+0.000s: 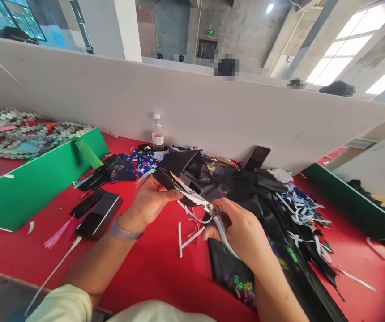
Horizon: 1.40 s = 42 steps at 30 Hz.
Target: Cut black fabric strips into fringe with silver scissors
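In the middle of the head view my right hand is closed round the handles of metal pinking shears. The toothed blades point up and left toward my left hand. A piece of black fabric is pinched in my left hand, and the blades lie along its edge. Whether they have cut into it I cannot tell. Black fabric with shiny coloured prints is heaped beyond and beside my right hand. White strips lie on the red table below the shears.
A water bottle stands by the white partition, and a phone leans there. Left are a black power bank with a white cable and a green divider. White ribbon scraps are piled on the right.
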Motion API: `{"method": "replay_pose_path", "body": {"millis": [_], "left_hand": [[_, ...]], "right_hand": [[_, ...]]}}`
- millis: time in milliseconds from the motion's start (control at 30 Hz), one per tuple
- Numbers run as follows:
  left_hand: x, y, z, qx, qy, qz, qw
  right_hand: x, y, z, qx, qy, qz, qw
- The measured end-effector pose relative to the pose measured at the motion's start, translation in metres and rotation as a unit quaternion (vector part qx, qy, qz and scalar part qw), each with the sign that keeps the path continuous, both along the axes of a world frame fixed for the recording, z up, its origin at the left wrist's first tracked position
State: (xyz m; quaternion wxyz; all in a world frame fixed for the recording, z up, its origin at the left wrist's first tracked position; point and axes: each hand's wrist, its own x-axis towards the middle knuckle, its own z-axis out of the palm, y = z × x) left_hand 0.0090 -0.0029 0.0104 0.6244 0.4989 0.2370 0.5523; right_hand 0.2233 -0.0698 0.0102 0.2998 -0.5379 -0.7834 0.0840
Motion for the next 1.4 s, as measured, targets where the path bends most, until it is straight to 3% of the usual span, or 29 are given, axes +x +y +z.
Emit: {"method": "replay_pose_path", "body": {"millis": [133, 767, 1100, 1400], "left_hand": [[0.0032, -0.0001, -0.0022, 0.007, 0.003, -0.029, 1.0], [0.0029, -0.0022, -0.0022, 0.004, 0.014, -0.01, 1.0], [0.0, -0.0004, 0.0003, -0.031, -0.041, -0.058, 0.997], [0.0012, -0.0024, 0.003, -0.051, -0.054, -0.01, 0.997]], "right_hand": [[0.0002, 0.0011, -0.0008, 0.001, -0.003, -0.001, 1.0], [-0.0005, -0.0013, -0.0006, -0.01, 0.017, -0.005, 1.0], [-0.0007, -0.0004, 0.0028, -0.01, 0.019, -0.006, 1.0], [0.0, -0.001, 0.0038, -0.02, 0.019, -0.01, 1.0]]}}
